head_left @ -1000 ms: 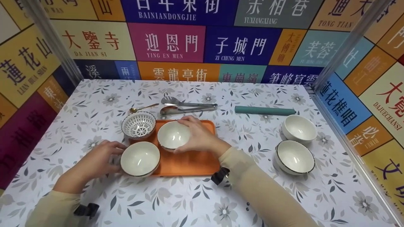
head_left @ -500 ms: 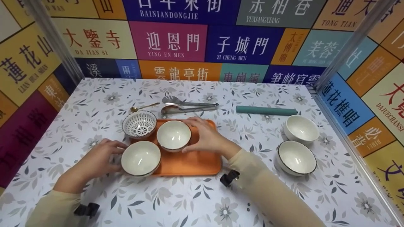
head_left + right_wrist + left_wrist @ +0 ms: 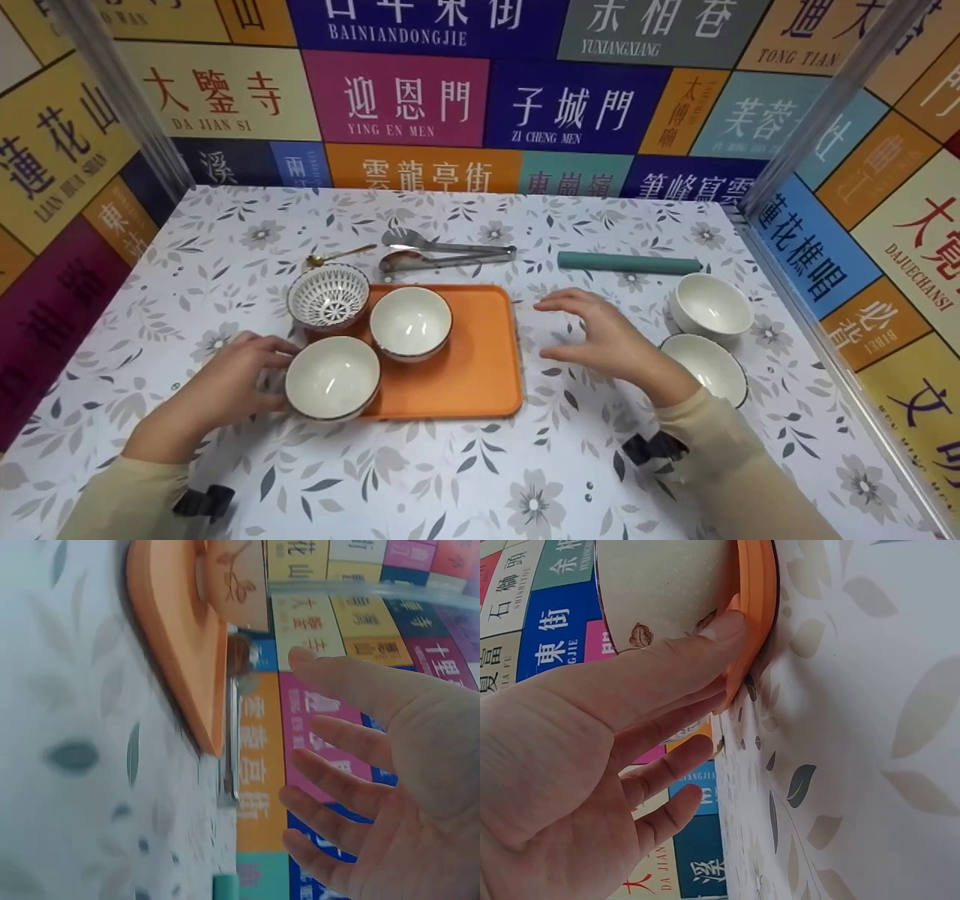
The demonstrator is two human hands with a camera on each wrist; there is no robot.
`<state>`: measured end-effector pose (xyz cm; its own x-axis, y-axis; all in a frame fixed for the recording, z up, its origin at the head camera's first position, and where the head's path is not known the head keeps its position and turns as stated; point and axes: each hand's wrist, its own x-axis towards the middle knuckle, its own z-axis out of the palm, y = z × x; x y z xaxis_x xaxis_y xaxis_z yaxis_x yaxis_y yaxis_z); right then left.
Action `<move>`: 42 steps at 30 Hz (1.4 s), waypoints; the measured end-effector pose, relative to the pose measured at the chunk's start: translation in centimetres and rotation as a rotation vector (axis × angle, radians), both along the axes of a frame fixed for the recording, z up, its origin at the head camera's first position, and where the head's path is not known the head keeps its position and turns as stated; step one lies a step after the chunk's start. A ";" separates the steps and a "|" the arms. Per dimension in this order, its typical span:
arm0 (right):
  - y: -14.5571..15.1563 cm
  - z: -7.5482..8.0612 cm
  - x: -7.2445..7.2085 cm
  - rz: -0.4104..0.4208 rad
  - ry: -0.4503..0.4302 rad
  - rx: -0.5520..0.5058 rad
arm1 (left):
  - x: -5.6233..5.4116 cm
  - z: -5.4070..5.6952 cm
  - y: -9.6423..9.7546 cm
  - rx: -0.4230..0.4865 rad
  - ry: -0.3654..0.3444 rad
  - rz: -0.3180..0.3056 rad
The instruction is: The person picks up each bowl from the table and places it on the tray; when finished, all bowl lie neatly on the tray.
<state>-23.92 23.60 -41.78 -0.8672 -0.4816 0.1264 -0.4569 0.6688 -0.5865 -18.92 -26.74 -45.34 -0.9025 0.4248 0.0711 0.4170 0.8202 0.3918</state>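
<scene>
On an orange tray (image 3: 480, 360) sit three bowls, crowded toward its left side. A cream bowl (image 3: 333, 379) is at the front left, another cream bowl (image 3: 411, 324) near the middle, and a black-and-white patterned bowl (image 3: 328, 296) at the back left. My left hand (image 3: 238, 379) is beside the front-left bowl. In the left wrist view its thumb lies at the tray rim (image 3: 759, 600), under the leaf-decorated bowl wall (image 3: 667, 585), with the fingers loosely extended. My right hand (image 3: 604, 337) hovers right of the tray, fingers spread and holding nothing.
Two more cream bowls, a rear one (image 3: 711, 306) and a front one (image 3: 709, 371) partly behind my right wrist, stand at the right. Metal tongs (image 3: 450, 251), a small golden spoon (image 3: 337, 256) and a green stick (image 3: 628, 262) lie behind the tray. Printed panels wall the table.
My right hand has let go of the middle bowl and moved right, off the tray. That bowl stays on the tray. My left hand has hardly moved.
</scene>
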 end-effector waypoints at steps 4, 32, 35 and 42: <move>3.1 0.4 0.7 -0.053 0.005 0.022 | -0.1 0.1 0.0 -0.002 -0.015 -0.002; 16.4 1.1 4.0 -0.138 0.031 0.187 | -0.2 0.4 0.2 -0.007 -0.017 -0.005; 17.1 1.4 4.3 -0.141 0.002 0.218 | -0.1 0.6 0.2 -0.007 -0.032 0.005; 18.8 1.9 5.0 -0.094 -0.053 0.257 | -0.1 0.7 0.3 0.001 -0.058 0.019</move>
<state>-18.89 42.42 -39.83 -0.9116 -0.4095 -0.0357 -0.3596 0.8365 -0.4136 -19.02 -26.47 -44.69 -0.9130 0.4075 0.0185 0.3777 0.8274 0.4156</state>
